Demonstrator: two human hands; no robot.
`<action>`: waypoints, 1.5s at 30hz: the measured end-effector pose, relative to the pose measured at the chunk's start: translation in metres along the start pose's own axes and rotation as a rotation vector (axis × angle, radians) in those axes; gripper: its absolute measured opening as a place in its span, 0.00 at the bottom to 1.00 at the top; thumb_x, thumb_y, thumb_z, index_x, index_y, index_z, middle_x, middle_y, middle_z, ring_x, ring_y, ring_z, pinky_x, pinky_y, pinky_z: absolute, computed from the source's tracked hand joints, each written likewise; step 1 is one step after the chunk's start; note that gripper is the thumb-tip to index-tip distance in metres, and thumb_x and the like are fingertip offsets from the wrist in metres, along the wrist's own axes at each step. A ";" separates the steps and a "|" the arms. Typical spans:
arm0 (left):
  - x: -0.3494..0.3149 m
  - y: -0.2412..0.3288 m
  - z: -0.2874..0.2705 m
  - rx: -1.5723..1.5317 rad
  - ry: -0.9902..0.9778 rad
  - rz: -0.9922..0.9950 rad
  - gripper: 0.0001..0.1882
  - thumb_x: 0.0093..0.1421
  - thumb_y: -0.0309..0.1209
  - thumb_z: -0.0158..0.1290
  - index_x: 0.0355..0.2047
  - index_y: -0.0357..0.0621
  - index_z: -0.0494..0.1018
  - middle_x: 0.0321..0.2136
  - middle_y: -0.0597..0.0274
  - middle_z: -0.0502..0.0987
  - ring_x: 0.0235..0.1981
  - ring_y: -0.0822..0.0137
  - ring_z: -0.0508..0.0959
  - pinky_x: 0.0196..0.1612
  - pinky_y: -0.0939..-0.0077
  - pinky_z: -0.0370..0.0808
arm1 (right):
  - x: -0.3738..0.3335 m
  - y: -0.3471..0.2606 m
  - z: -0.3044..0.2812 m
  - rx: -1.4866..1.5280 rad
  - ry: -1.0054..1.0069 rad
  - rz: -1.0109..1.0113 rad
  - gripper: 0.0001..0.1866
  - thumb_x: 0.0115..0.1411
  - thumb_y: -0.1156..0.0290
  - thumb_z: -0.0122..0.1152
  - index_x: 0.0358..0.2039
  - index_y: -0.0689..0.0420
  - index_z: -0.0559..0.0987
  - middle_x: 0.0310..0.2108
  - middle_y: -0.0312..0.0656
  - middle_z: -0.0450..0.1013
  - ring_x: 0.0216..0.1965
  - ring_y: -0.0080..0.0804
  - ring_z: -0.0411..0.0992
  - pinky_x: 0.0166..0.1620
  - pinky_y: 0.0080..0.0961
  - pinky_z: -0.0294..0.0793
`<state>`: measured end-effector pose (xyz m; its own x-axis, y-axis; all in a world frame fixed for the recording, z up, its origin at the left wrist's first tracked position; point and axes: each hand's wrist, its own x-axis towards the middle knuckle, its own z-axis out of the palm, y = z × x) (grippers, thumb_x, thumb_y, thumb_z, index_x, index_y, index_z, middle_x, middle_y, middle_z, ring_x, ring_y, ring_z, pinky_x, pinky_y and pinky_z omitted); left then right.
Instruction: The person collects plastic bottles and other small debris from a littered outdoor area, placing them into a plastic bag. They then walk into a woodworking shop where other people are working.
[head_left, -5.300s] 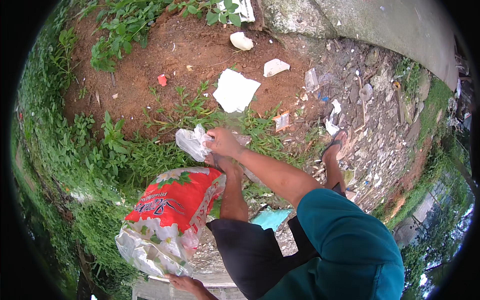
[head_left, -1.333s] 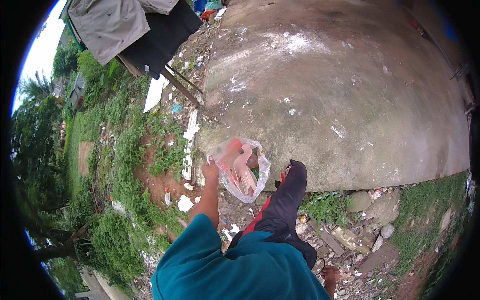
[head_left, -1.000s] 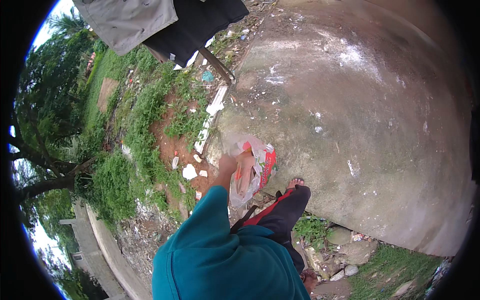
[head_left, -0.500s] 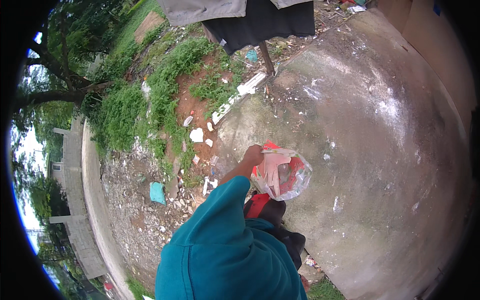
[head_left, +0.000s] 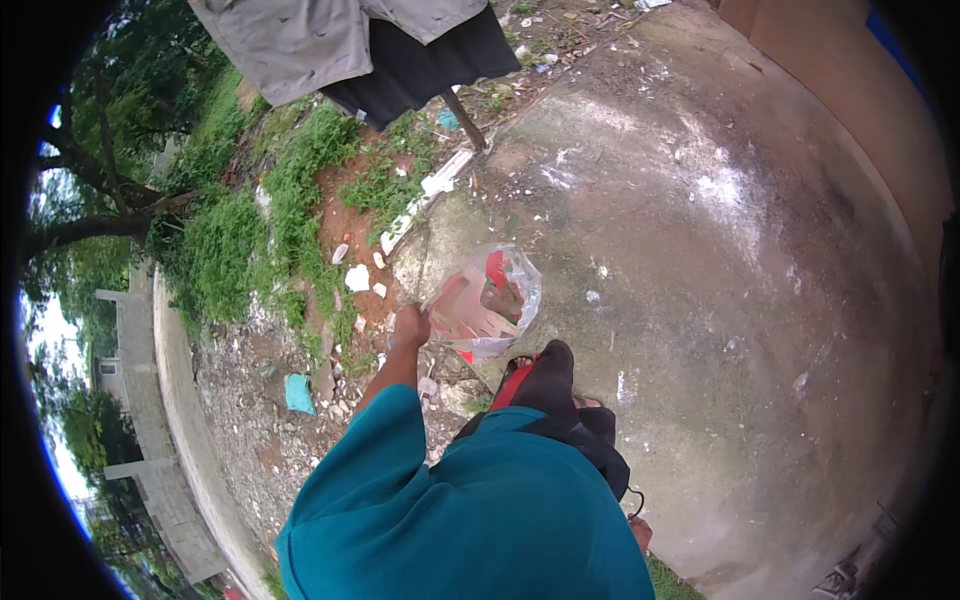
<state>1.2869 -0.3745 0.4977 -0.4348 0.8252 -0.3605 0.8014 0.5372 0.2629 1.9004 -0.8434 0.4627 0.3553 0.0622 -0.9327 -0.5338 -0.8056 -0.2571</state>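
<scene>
Your left hand (head_left: pixel 411 326) pinches the rim of the red and clear plastic bag (head_left: pixel 531 298), which hangs in front of your dark trousers (head_left: pixel 592 437), near the edge of the concrete slab (head_left: pixel 750 400). Your right hand (head_left: pixel 641 534) is low at your side; I cannot tell whether it is spread or closed.

The bag (head_left: pixel 462 305) is red and whitish, the shirt (head_left: pixel 470 510) teal, the trousers (head_left: pixel 550 378) black-and-red.

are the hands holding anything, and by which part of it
The left hand holds a red-and-clear plastic bag by the left side of its open rim. Whether the right hand holds anything cannot be told.
</scene>
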 end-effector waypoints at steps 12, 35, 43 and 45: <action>0.057 0.093 0.004 0.227 -0.018 -0.146 0.21 0.66 0.45 0.57 0.38 0.35 0.83 0.35 0.35 0.82 0.40 0.38 0.83 0.46 0.47 0.78 | 0.045 -0.267 -0.032 0.006 0.191 -0.159 0.14 0.61 0.72 0.57 0.48 0.56 0.77 0.32 0.38 0.78 0.27 0.23 0.73 0.29 0.19 0.70; 0.285 0.460 -0.069 -0.084 0.134 -0.330 0.19 0.68 0.40 0.51 0.43 0.33 0.81 0.39 0.30 0.81 0.44 0.34 0.81 0.49 0.47 0.76 | 0.108 -0.804 0.168 -0.402 0.053 0.076 0.09 0.65 0.74 0.50 0.41 0.58 0.78 0.24 0.41 0.74 0.20 0.28 0.70 0.22 0.25 0.67; 0.322 0.538 -0.033 -0.256 0.276 -0.483 0.20 0.69 0.40 0.50 0.40 0.32 0.81 0.32 0.33 0.82 0.40 0.36 0.83 0.47 0.48 0.77 | 0.187 -1.086 0.295 -0.700 -0.047 -0.347 0.14 0.67 0.71 0.49 0.49 0.56 0.80 0.24 0.33 0.72 0.27 0.29 0.76 0.30 0.29 0.75; 0.334 0.550 -0.019 -0.342 0.283 -0.537 0.23 0.70 0.44 0.50 0.39 0.32 0.82 0.31 0.33 0.82 0.39 0.37 0.83 0.45 0.49 0.76 | 0.198 -1.169 0.342 -0.686 -0.056 -0.542 0.14 0.70 0.67 0.50 0.49 0.56 0.79 0.28 0.35 0.76 0.27 0.27 0.75 0.31 0.26 0.75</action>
<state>1.5747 0.1999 0.5386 -0.8623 0.4189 -0.2846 0.2917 0.8702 0.3971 2.3324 0.3120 0.4919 0.3788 0.5532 -0.7420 0.2829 -0.8325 -0.4763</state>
